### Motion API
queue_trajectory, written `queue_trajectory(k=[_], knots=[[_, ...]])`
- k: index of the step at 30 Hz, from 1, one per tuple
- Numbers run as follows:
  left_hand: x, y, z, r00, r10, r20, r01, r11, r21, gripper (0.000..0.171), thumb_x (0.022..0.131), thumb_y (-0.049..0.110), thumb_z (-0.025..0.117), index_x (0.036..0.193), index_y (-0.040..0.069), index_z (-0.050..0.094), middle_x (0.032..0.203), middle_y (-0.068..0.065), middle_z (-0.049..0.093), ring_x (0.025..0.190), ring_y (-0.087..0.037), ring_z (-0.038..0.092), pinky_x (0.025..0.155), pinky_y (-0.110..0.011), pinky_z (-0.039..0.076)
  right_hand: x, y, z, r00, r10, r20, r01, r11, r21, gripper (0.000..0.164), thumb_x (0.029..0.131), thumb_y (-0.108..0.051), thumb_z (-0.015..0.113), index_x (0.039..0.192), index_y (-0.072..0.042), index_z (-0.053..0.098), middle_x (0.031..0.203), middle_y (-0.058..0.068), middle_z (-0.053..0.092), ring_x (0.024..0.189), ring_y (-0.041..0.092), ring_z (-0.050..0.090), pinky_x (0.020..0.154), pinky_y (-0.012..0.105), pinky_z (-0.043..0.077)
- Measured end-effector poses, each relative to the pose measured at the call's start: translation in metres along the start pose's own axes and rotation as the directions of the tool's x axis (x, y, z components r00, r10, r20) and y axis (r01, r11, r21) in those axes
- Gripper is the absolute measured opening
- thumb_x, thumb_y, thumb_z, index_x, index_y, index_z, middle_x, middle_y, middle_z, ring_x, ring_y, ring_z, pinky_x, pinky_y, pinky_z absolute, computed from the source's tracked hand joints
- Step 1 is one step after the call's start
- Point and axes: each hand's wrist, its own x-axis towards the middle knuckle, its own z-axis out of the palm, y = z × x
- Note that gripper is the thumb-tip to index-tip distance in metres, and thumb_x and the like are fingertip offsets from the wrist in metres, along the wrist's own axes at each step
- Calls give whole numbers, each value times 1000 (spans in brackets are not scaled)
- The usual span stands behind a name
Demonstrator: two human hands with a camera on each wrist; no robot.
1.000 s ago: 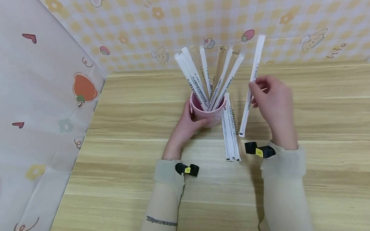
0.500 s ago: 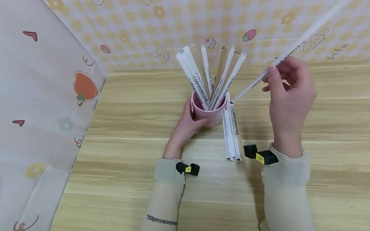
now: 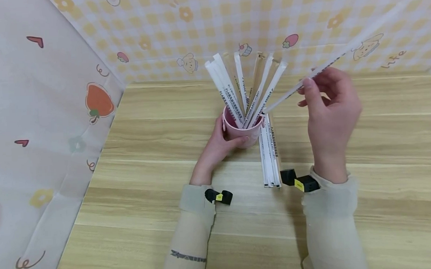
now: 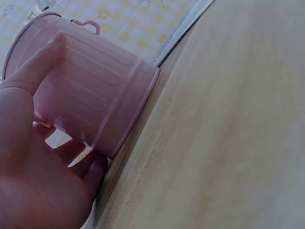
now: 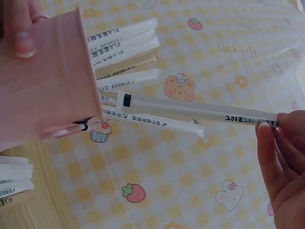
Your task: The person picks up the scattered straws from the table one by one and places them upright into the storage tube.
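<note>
A pink ribbed bucket (image 3: 242, 136) stands on the table, with several paper-wrapped straws (image 3: 231, 93), white and brown, fanned out of its mouth. My left hand (image 3: 216, 146) grips the bucket from its left side, thumb across the front; in the left wrist view the pink wall (image 4: 90, 81) sits between thumb and fingers. My right hand (image 3: 333, 112) pinches a white wrapped straw (image 3: 321, 68) between thumb and fingertips. That straw slants up to the right, its lower end beside the bucket's right rim. In the right wrist view its dark-marked end (image 5: 126, 100) lies close to the bucket's mouth.
Several wrapped straws (image 3: 269, 156) lie in a bundle on the wooden table (image 3: 148, 174), just right of the bucket. A checked, patterned cloth (image 3: 152, 36) covers the wall behind, and a pale printed cloth (image 3: 27, 99) hangs at left.
My right hand has moved right, then slightly back left. The straw in it has swung from steep to slanted, its lower end coming to the bucket's rim. The left hand stays on the bucket.
</note>
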Motion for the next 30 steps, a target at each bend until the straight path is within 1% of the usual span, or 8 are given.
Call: queue_trajectory(k=[3,6,9,15,18,21,24,30], knots=[[0,0,0,1000,0,-1,0,1000,0,92,72,24,75,141,26,14,137,7,29,126,-15,28,101,-35,25,-1,3,3,999,37,33,-36,999,-33,18,83,-11,61,99,-2,62,89,9,62,75,17,59,59,19,48],[0,0,0,1000,-4,-1,4,1000,2,91,72,24,75,141,26,14,137,7,29,125,-14,28,101,-35,25,-3,5,6,996,47,74,-40,995,-95,21,84,-16,61,100,-2,61,90,6,62,76,15,59,60,18,48],[0,1,0,1000,-12,0,12,1000,4,91,73,24,74,141,27,14,137,7,29,125,-13,28,101,-35,25,-4,11,8,994,43,100,-30,991,-132,23,84,-20,60,101,-3,61,90,3,62,76,13,59,60,17,48],[0,1,0,1000,-6,0,6,1000,1,90,73,22,74,141,26,15,137,6,31,124,-12,29,101,-34,25,-3,29,10,990,38,134,-19,990,-141,25,84,-24,61,99,-4,61,90,1,62,75,12,59,58,18,48],[0,1,0,1000,-4,-5,4,1000,9,90,73,23,74,141,26,15,136,6,31,123,-13,30,101,-34,26,-3,38,13,982,56,179,-20,980,-197,28,84,-25,60,100,-3,61,91,1,63,75,8,58,56,17,47],[1,2,0,1000,-8,-7,8,1000,16,90,72,24,74,141,25,15,136,5,31,123,-14,30,101,-34,26,-5,45,15,969,92,230,-25,960,-280,30,85,-27,59,103,-3,60,92,1,63,74,6,58,55,15,47],[1,2,0,1000,-9,-4,9,1000,10,90,73,23,74,141,24,15,136,4,32,124,-14,30,101,-34,26,-6,51,18,947,151,283,-44,936,-350,31,86,-29,57,104,-4,59,92,2,63,74,7,57,54,15,47],[-1,2,0,1000,-13,5,13,1000,-8,91,73,21,74,141,24,14,138,4,30,124,-12,29,101,-34,25,-10,60,24,897,233,375,-45,893,-449,27,86,-26,58,100,-3,61,90,6,62,79,15,56,62,25,46]])
